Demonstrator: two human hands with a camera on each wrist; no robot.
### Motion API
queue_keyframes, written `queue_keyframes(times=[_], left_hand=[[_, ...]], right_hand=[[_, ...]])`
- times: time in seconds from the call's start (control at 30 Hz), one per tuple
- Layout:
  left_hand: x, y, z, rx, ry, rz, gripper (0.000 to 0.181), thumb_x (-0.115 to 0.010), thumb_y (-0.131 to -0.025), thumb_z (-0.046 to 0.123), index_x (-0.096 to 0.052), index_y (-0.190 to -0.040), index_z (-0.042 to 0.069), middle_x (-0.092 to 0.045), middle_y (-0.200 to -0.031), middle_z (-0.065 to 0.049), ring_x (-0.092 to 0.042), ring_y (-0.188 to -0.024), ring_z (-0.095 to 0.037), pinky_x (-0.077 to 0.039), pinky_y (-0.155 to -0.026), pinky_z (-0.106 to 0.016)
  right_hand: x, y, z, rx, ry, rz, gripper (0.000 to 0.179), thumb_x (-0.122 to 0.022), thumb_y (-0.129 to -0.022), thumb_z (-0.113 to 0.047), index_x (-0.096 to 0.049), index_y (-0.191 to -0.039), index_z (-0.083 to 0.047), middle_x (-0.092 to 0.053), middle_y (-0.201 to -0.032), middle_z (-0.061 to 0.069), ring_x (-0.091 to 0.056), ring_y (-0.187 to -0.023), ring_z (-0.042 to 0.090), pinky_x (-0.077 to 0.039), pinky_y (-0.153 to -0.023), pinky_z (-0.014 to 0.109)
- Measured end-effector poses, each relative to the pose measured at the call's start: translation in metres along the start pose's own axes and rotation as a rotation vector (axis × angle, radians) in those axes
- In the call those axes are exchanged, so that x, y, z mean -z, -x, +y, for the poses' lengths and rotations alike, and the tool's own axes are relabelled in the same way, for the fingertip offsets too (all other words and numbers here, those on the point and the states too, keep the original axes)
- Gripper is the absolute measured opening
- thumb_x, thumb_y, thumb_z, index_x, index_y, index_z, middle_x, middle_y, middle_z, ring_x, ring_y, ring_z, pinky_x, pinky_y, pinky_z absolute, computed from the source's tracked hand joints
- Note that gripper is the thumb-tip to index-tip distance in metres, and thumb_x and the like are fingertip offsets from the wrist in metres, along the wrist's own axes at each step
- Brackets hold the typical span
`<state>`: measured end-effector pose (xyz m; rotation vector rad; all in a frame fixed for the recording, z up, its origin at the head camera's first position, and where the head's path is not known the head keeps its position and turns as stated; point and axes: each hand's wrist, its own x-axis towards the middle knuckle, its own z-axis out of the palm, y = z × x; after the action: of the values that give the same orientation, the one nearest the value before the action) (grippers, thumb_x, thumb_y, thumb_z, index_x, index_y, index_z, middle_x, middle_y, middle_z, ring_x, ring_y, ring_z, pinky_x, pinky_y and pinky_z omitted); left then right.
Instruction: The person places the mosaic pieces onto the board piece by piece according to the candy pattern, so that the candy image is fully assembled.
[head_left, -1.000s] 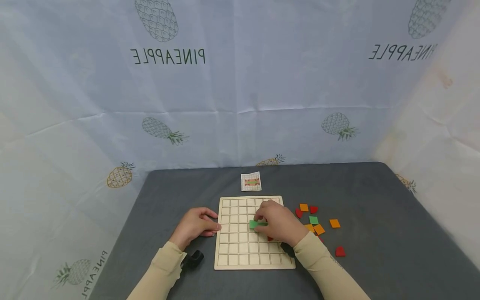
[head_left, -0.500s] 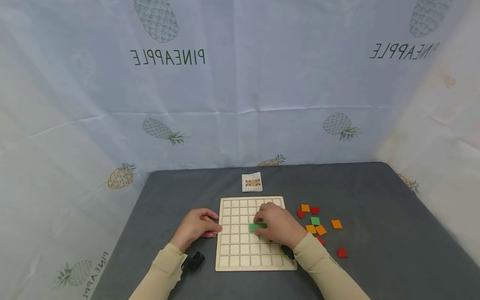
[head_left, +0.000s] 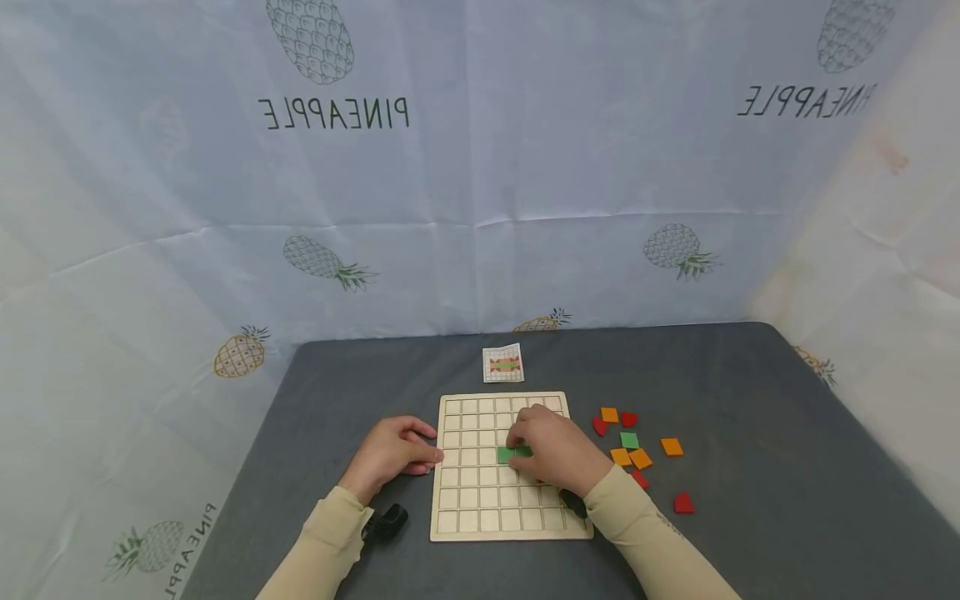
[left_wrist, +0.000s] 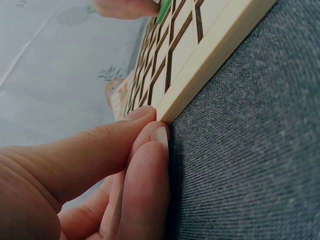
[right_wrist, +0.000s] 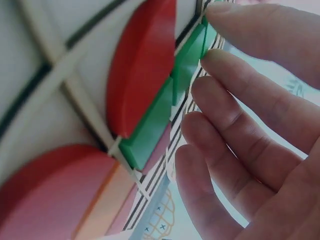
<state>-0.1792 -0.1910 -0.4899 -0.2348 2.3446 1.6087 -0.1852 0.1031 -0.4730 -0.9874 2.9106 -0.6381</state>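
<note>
A light wooden grid board (head_left: 468,498) lies flat on the table. My left hand (head_left: 390,454) pinches its left edge, thumb on the upper side and fingertips at the edge in the left wrist view. Over the middle of the board my right hand (head_left: 558,450) has its thumb and index finger at opposite edges of a green square tile (right_wrist: 211,35). More green tiles (right_wrist: 187,65) run in line with it. Beside them sit a curved red piece (right_wrist: 142,70) and an orange tile (right_wrist: 102,200), which my right hand hides in the head view.
Right of the board lie loose orange tiles (head_left: 672,447), a green tile (head_left: 628,440) and several red pieces (head_left: 683,502). A printed pattern card (head_left: 502,363) rests behind the board. Pineapple-print cloth (head_left: 480,167) hangs beyond the grey table (head_left: 360,375).
The green tile at my right fingertips has come down from a slightly raised position to level with the board's grid. My left hand has stayed at the board's edge.
</note>
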Motion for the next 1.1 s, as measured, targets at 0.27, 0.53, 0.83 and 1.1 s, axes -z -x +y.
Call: queue_keyframes(times=[0.27, 0.53, 0.83, 1.1], left_hand=[[-0.001, 0.001, 0.0, 0.009, -0.021, 0.003, 0.038, -0.094, -0.082, 0.007, -0.075, -0.115, 0.002, -0.074, -0.088, -0.013, -0.077, -0.073, -0.018, -0.068, -0.069, -0.033], [-0.001, 0.0, -0.001, 0.001, -0.032, 0.003, 0.038, -0.094, -0.082, 0.006, -0.075, -0.115, 0.002, -0.075, -0.087, -0.013, -0.077, -0.073, -0.018, -0.068, -0.069, -0.034], [0.001, 0.0, -0.002, 0.012, -0.028, 0.006, 0.038, -0.094, -0.083, 0.007, -0.075, -0.115, 0.002, -0.075, -0.088, -0.013, -0.077, -0.074, -0.018, -0.068, -0.07, -0.034], [0.001, 0.0, 0.0, 0.011, -0.031, -0.007, 0.038, -0.094, -0.082, 0.007, -0.075, -0.115, 0.002, -0.075, -0.088, -0.013, -0.077, -0.074, -0.018, -0.068, -0.07, -0.033]], right_hand=[[0.022, 0.015, 0.021, -0.108, -0.038, 0.018, 0.011, -0.089, -0.091, -0.021, -0.082, -0.099, -0.018, -0.067, -0.093, -0.006, -0.055, -0.088, 0.011, -0.054, -0.071, 0.025], [0.052, 0.06, 0.07, -0.257, -0.017, 0.009, 0.013, -0.087, -0.093, -0.017, -0.082, -0.104, -0.018, -0.069, -0.101, -0.005, -0.062, -0.094, 0.017, -0.06, -0.08, 0.037], [0.065, 0.087, 0.108, -0.34, -0.014, -0.012, 0.014, -0.087, -0.092, -0.019, -0.083, -0.105, -0.017, -0.072, -0.105, -0.002, -0.068, -0.097, 0.02, -0.064, -0.086, 0.045], [0.063, 0.092, 0.121, -0.347, 0.008, -0.017, 0.013, -0.088, -0.091, -0.018, -0.082, -0.103, -0.016, -0.072, -0.105, 0.0, -0.067, -0.096, 0.022, -0.064, -0.086, 0.049]])
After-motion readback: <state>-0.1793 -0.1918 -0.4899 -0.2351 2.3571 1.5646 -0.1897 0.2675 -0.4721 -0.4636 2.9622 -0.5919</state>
